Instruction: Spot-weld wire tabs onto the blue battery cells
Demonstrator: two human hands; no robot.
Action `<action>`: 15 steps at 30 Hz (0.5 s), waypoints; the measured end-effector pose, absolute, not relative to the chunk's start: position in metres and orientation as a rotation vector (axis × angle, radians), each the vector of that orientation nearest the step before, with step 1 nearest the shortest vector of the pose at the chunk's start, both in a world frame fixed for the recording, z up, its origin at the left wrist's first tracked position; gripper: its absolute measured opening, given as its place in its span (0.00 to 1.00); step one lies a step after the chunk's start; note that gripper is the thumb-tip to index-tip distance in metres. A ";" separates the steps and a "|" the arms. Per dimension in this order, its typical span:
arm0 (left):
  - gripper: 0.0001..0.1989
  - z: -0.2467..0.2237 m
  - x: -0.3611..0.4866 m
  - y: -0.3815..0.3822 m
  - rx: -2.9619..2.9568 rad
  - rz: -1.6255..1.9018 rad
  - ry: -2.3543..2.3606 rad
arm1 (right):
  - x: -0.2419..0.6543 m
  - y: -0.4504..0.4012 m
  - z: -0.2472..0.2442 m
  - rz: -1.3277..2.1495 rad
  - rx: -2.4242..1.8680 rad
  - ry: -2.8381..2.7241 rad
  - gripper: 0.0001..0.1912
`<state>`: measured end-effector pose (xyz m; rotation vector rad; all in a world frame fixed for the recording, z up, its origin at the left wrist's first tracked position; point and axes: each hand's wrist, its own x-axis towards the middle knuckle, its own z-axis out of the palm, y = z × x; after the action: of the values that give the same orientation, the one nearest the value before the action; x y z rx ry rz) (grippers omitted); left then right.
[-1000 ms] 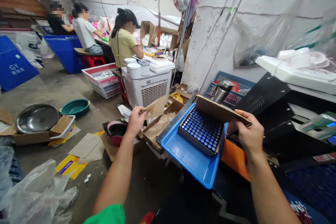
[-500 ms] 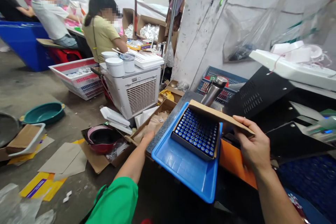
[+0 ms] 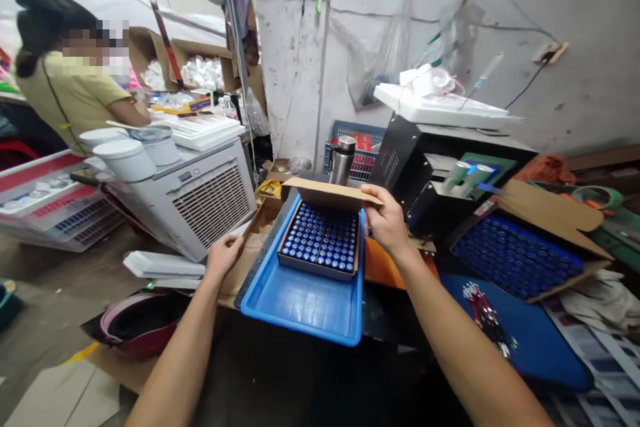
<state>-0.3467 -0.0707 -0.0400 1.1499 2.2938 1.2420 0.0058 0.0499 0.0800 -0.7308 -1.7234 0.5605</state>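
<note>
Workshop: rough white wall (image 3: 295,87) behind; a seated co-worker (image 3: 70,93) at left, beyond a white air cooler (image 3: 210,193).
Bench: speckled dark bench top (image 3: 254,265) under a blue tray (image 3: 300,310); tray front looks to overhang the edge.
Cell box: open cardboard box (image 3: 316,268) at the rear of the tray, packed with upright blue cells (image 3: 323,235).
Cardboard panel: tilted brown panel (image 3: 333,195) over the back rows; can't tell if hinged or loose.
Right hand: right hand (image 3: 387,220) clamped on the panel's right end, thumb under.
Left hand: left hand (image 3: 225,257) loosely curled beside the tray, near brown paper (image 3: 253,253); can't tell if fingers meet or pinch anything.
Panel risk: one-sided grip could let the far end dip or twist, catching cell tops or dragging the box if attached.
Tray risk: a downward push on the overhanging front could tip it and spill cells.
Flask risk: steel flask (image 3: 343,161) just behind the panel; a backward swing could knock it.
Cell risk: exposed metal ends; stray metal across them could short.
</note>
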 end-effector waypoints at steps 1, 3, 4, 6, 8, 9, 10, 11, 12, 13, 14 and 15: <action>0.16 -0.026 -0.341 -0.069 1.280 1.253 2.253 | 0.005 0.052 0.081 0.554 -0.718 -1.721 0.12; 0.15 0.001 -0.319 -0.062 1.610 1.231 2.077 | 0.002 0.057 0.083 0.550 -0.711 -1.714 0.12; 0.14 0.012 -0.305 -0.056 1.762 1.172 1.983 | 0.000 0.060 0.084 0.551 -0.717 -1.713 0.12; 0.12 0.027 -0.275 -0.039 1.994 0.996 1.898 | -0.002 0.066 0.088 0.558 -0.741 -1.710 0.12; 0.10 0.033 -0.251 -0.020 2.166 0.767 1.912 | -0.005 0.071 0.092 0.571 -0.769 -1.702 0.12; 0.09 0.034 -0.242 -0.011 2.237 0.645 1.936 | -0.005 0.074 0.094 0.581 -0.783 -1.699 0.12; 0.08 0.034 -0.235 -0.003 2.295 0.524 1.960 | -0.006 0.076 0.096 0.594 -0.796 -1.697 0.12; 0.08 0.034 -0.229 0.005 2.343 0.412 1.980 | -0.007 0.078 0.098 0.608 -0.805 -1.696 0.13; 0.08 0.035 -0.225 0.011 2.382 0.312 1.995 | -0.008 0.080 0.099 0.620 -0.810 -1.696 0.13; 0.08 0.035 -0.223 0.016 2.409 0.228 2.006 | -0.008 0.081 0.101 0.629 -0.812 -1.697 0.13; 0.08 0.035 -0.221 0.019 2.425 0.161 2.012 | -0.009 0.082 0.101 0.634 -0.811 -1.697 0.13; 0.09 0.036 -0.220 0.022 2.434 0.109 2.017 | -0.009 0.082 0.102 0.636 -0.808 -1.698 0.13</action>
<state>-0.2195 0.0223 0.0356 2.4342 2.0172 0.1092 -0.0091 0.0824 0.1016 -0.8077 -1.6983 0.6363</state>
